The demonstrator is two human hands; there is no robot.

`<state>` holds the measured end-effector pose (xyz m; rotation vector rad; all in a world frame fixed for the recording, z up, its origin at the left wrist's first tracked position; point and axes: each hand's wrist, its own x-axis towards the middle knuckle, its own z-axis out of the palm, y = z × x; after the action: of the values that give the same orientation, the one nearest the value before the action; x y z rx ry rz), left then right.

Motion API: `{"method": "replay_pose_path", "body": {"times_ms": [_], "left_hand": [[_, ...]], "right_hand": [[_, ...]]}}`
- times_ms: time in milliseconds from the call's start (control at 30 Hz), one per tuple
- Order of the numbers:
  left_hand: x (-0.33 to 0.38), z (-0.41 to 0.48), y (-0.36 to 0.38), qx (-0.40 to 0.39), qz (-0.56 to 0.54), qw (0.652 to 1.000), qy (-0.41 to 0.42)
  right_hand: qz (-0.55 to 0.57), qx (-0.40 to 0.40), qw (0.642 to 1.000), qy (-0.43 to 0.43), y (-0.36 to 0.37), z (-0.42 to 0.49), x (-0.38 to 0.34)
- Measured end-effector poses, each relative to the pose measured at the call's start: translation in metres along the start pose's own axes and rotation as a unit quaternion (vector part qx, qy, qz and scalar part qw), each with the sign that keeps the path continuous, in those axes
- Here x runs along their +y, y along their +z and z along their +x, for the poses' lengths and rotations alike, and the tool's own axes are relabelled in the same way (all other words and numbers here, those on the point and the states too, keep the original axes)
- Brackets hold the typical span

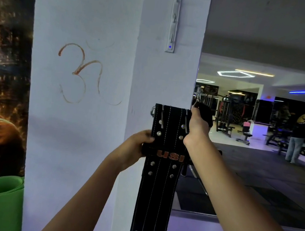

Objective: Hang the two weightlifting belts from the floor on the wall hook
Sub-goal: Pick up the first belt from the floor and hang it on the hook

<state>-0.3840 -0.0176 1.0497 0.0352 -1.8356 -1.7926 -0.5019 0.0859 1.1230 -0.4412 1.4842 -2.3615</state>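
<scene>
Both hands, the left hand (138, 145) and right hand (197, 127), gripped a black USI belt (164, 155) below the hook rack (174, 18), which likely needed lifting onto a hook.

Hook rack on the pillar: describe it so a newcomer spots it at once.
Start at the white pillar in the middle of the head view. High on its front face is a narrow white vertical hook rack, directly above the black leather belt held in both hands. A small blue dot marks its lower end.
</scene>
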Motion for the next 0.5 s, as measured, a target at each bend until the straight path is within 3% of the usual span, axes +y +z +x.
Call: {"method": "replay_pose_path", "body": {"times_ms": [233, 500], "left_hand": [[0.045, 0.032, 0.038, 0.213, 0.034, 0.975, 0.046], [0.065, 0.046, 0.037, 0.28, -0.004, 0.951, 0.134]], "right_hand": [[0.047, 0.03, 0.996, -0.075, 0.011, -0.011, 0.011], [0.003, 0.001, 0.993, -0.116, 0.027, -0.016, -0.005]]}}
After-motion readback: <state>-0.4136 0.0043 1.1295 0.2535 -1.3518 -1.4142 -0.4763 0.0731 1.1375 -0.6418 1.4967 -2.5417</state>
